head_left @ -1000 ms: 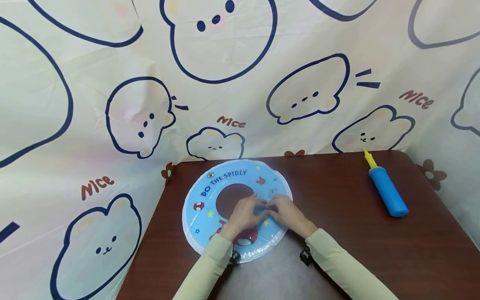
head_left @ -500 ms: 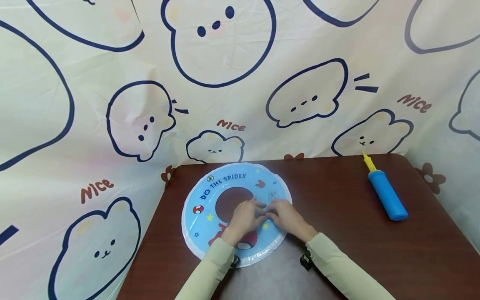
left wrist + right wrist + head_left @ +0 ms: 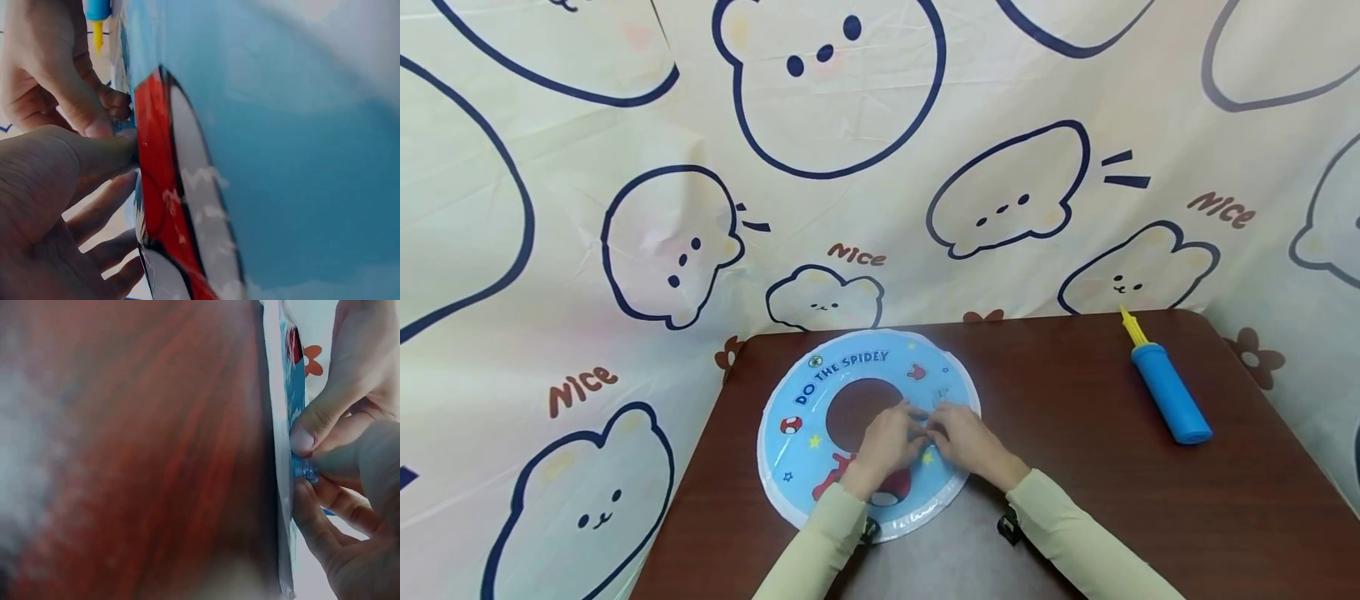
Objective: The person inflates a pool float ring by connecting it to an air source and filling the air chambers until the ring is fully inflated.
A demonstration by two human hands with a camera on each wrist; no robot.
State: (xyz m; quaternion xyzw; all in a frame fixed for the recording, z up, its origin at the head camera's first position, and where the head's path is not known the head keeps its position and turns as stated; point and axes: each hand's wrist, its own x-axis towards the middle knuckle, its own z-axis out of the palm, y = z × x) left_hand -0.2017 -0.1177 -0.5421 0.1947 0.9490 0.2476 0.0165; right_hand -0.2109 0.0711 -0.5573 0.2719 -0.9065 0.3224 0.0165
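A flat light-blue swim ring (image 3: 782, 454) with a white rim and cartoon prints lies on the table. My left hand (image 3: 886, 443) and right hand (image 3: 972, 440) meet over the ring's right side, fingertips close together. In the right wrist view a small clear-blue air valve (image 3: 305, 469) stands up from the ring between the fingertips of both hands. The right hand pinches it with thumb and fingers, and the left thumb and fingers pinch at its base. In the head view the hands hide the valve.
A blue hand pump (image 3: 1172, 396) with a yellow nozzle lies at the right of the brown table (image 3: 1075, 400). Behind the table and along its sides hangs a cream cloth (image 3: 1000, 83) printed with bears.
Both hands stay at the same spot on the ring, with only slight finger movement. The head view has shifted a little; the ring and pump lie as before.
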